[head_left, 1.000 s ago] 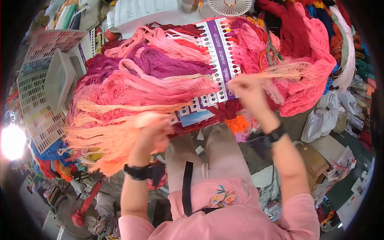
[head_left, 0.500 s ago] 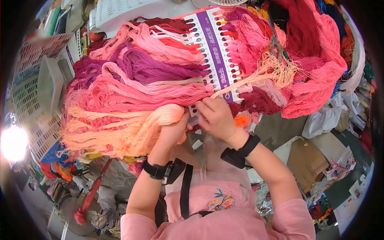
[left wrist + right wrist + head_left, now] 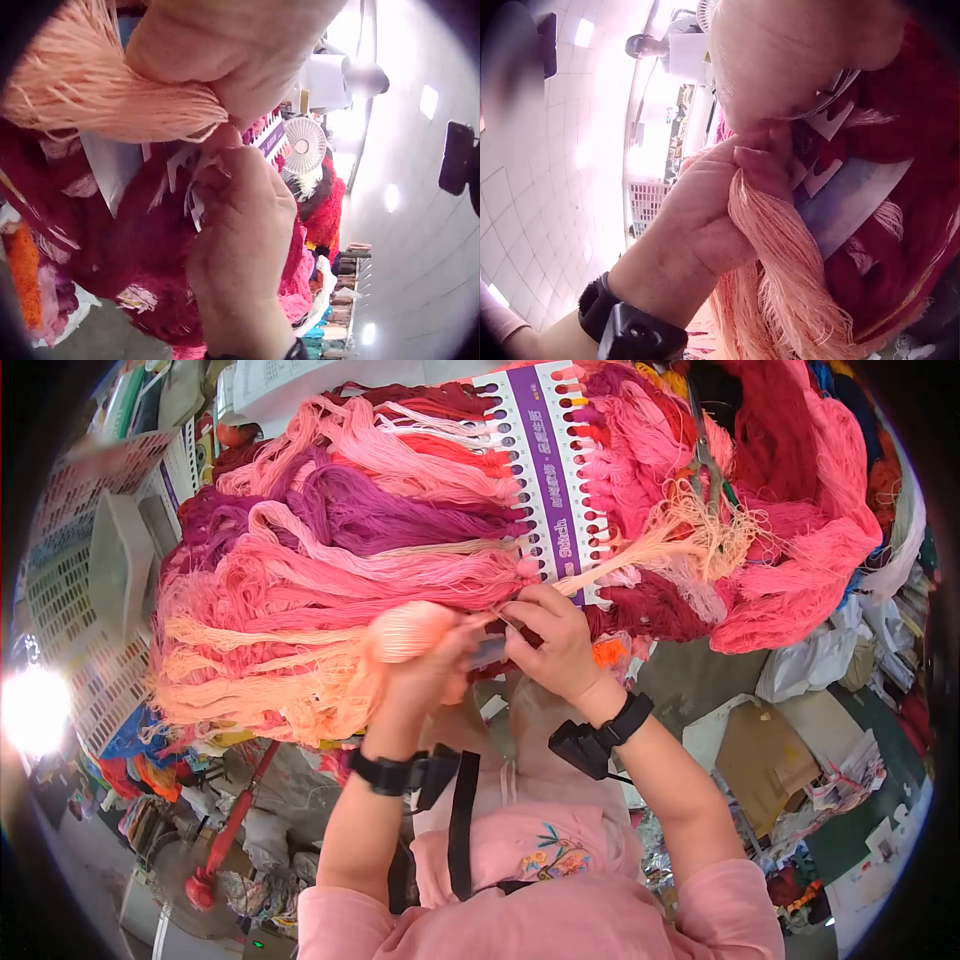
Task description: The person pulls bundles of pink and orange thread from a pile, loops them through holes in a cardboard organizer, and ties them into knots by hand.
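Note:
My left hand [image 3: 425, 670] grips a peach skein [image 3: 408, 630], whose looped end bulges above the fist. In the right wrist view that skein [image 3: 780, 262] hangs from the thumb side of my left hand [image 3: 697, 202]. My right hand [image 3: 560, 650] has its fingers bent at the lower end of a white and purple holed card [image 3: 545, 470], pinching thin peach thread close to the left fingertips. Loose peach thread ends [image 3: 690, 540] fan out right of the card. The left wrist view shows my right hand [image 3: 244, 225] against the left; the exact pinch is partly hidden.
Pink, purple and dark red skeins [image 3: 370, 510] hang left of the card, with more pink thread [image 3: 800, 590] at the right. Scissors [image 3: 704, 450] lie on the threads. Plastic baskets [image 3: 70, 575] stand at the left, a small fan [image 3: 304, 146] beyond.
My right hand has come down and left from the card's right side to meet my left hand. My left hand has risen with the peach skein, then shifted slightly left.

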A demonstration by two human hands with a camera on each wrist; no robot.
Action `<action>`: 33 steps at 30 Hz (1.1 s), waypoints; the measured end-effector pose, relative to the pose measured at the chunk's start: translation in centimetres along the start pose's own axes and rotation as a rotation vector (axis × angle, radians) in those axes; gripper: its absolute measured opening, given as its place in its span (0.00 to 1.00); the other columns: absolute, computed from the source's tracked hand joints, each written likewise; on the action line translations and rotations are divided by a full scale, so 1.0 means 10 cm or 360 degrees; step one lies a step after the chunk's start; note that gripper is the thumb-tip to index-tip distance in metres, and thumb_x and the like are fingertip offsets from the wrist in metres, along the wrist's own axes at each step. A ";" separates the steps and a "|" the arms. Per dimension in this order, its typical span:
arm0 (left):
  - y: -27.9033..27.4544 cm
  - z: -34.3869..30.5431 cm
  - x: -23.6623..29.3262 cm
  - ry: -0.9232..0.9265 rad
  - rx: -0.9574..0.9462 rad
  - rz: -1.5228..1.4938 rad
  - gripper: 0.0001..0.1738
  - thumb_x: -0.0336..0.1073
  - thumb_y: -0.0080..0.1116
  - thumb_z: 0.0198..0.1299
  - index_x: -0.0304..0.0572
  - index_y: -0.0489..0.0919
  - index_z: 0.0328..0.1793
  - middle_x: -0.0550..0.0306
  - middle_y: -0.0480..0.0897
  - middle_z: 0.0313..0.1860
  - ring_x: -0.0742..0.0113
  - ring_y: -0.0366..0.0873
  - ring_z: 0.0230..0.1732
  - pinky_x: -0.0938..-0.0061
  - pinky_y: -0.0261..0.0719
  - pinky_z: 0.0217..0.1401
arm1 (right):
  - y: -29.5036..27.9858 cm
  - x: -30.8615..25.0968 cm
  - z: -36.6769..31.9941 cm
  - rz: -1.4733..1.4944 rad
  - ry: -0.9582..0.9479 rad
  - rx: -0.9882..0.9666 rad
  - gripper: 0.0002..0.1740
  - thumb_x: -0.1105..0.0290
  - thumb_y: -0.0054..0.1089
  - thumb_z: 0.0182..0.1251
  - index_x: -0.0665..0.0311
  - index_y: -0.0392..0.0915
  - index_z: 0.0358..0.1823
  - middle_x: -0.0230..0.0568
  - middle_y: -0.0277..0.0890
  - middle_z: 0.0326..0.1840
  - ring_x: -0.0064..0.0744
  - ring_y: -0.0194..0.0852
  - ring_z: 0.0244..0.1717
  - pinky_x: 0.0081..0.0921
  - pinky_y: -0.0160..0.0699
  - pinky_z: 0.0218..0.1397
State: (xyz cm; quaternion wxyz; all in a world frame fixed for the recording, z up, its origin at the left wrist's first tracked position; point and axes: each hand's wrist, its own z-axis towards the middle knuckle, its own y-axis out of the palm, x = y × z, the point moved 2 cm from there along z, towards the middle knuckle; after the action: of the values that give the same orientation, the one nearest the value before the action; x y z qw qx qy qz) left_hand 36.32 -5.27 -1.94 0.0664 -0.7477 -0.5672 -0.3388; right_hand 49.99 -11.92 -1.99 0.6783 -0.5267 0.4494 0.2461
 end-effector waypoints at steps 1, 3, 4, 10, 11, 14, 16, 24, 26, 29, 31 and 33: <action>-0.11 -0.03 0.05 0.0026 0.0081 -0.0069 0.04 0.32 0.50 0.52 0.39 0.72 0.32 0.64 0.70 0.19 0.80 0.62 0.16 0.86 0.61 0.17 | 0.01 0.01 0.00 -0.0004 0.0011 0.0009 0.12 0.75 0.53 0.38 0.66 0.73 0.30 0.40 0.66 0.28 0.38 0.67 0.29 0.29 0.67 0.32; -0.15 -0.02 0.05 -0.0003 0.0040 -0.0036 0.04 0.31 0.51 0.52 0.39 0.72 0.31 0.63 0.71 0.19 0.81 0.63 0.17 0.87 0.61 0.19 | 0.05 0.01 -0.02 0.0029 -0.0061 0.0038 0.12 0.74 0.53 0.37 0.66 0.72 0.29 0.40 0.66 0.28 0.38 0.67 0.29 0.29 0.67 0.32; -0.13 0.00 0.02 -0.0056 0.0037 0.0071 0.04 0.31 0.52 0.52 0.40 0.72 0.33 0.64 0.71 0.21 0.81 0.62 0.17 0.88 0.60 0.19 | 0.07 0.00 -0.03 0.0033 -0.0063 0.0038 0.12 0.74 0.53 0.37 0.66 0.72 0.29 0.40 0.66 0.28 0.38 0.67 0.29 0.29 0.67 0.32; -0.12 -0.17 0.11 -0.0231 -0.0101 -0.0293 0.07 0.33 0.49 0.55 0.38 0.72 0.37 0.65 0.71 0.20 0.82 0.61 0.15 0.88 0.59 0.17 | 0.02 0.01 -0.01 0.0044 -0.0056 -0.0067 0.11 0.75 0.54 0.38 0.65 0.71 0.28 0.40 0.66 0.29 0.38 0.66 0.29 0.29 0.66 0.33; -0.10 -0.22 0.14 -0.0359 -0.0245 -0.0671 0.09 0.33 0.48 0.55 0.37 0.71 0.41 0.66 0.70 0.20 0.82 0.61 0.13 0.88 0.59 0.15 | 0.03 0.04 -0.02 0.0017 -0.0106 -0.0059 0.11 0.75 0.54 0.38 0.65 0.71 0.29 0.40 0.67 0.29 0.38 0.66 0.29 0.29 0.66 0.33; -0.02 -0.17 0.23 -0.0222 -0.0664 -0.0246 0.13 0.36 0.45 0.57 0.39 0.68 0.47 0.66 0.70 0.21 0.83 0.61 0.13 0.88 0.58 0.14 | 0.07 0.12 -0.09 0.0243 -0.0012 -0.0046 0.12 0.75 0.55 0.38 0.65 0.71 0.30 0.40 0.67 0.29 0.39 0.67 0.29 0.29 0.66 0.31; 0.11 -0.06 0.15 -0.0207 -0.0604 0.0163 0.14 0.37 0.45 0.57 0.40 0.68 0.48 0.66 0.70 0.21 0.83 0.62 0.13 0.88 0.58 0.14 | 0.08 0.15 -0.11 0.0486 0.0128 -0.0046 0.12 0.76 0.55 0.38 0.65 0.70 0.30 0.40 0.67 0.29 0.39 0.67 0.30 0.30 0.66 0.31; -0.36 -0.24 0.17 -0.0150 0.0274 0.0363 0.16 0.42 0.46 0.57 0.47 0.70 0.50 0.65 0.69 0.19 0.78 0.66 0.14 0.86 0.61 0.13 | 0.21 0.04 -0.01 -0.0189 0.0059 -0.0044 0.13 0.66 0.58 0.38 0.61 0.69 0.27 0.41 0.62 0.30 0.42 0.63 0.37 0.35 0.61 0.39; -0.63 -0.44 0.33 -0.0169 0.0279 0.0220 0.17 0.40 0.47 0.57 0.46 0.68 0.51 0.66 0.69 0.19 0.79 0.65 0.13 0.87 0.60 0.12 | 0.27 0.06 -0.02 -0.0288 0.0095 -0.0071 0.15 0.64 0.59 0.36 0.59 0.70 0.28 0.44 0.62 0.33 0.44 0.62 0.40 0.37 0.57 0.43; -0.97 -0.77 0.65 -0.0099 0.0594 -0.0067 0.18 0.35 0.47 0.56 0.41 0.65 0.54 0.66 0.69 0.20 0.83 0.62 0.12 0.91 0.60 0.12 | 0.23 0.05 0.01 -0.0395 0.0059 -0.0038 0.15 0.63 0.59 0.35 0.59 0.71 0.28 0.45 0.61 0.33 0.45 0.62 0.40 0.37 0.57 0.43; -1.46 -1.06 0.84 0.0094 0.0322 -0.0358 0.16 0.34 0.45 0.57 0.39 0.66 0.52 0.67 0.70 0.20 0.85 0.61 0.13 0.93 0.61 0.12 | 0.26 0.07 0.01 -0.0422 0.0017 0.0025 0.15 0.63 0.59 0.35 0.59 0.71 0.28 0.45 0.61 0.33 0.45 0.62 0.40 0.37 0.58 0.42; -1.74 -1.29 1.14 0.0245 0.0218 -0.0406 0.14 0.34 0.43 0.58 0.37 0.67 0.49 0.66 0.70 0.20 0.85 0.61 0.13 0.93 0.64 0.14 | 0.27 0.04 0.01 -0.0445 -0.0037 0.0083 0.15 0.63 0.59 0.35 0.59 0.71 0.27 0.46 0.61 0.33 0.45 0.62 0.40 0.37 0.58 0.42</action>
State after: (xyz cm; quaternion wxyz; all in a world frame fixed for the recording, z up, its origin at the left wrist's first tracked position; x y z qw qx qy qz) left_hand 16.72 3.73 9.56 0.1169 -0.6351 -0.6727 -0.3612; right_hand 48.02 -10.99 -3.65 0.7246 -0.5634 0.3701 0.1435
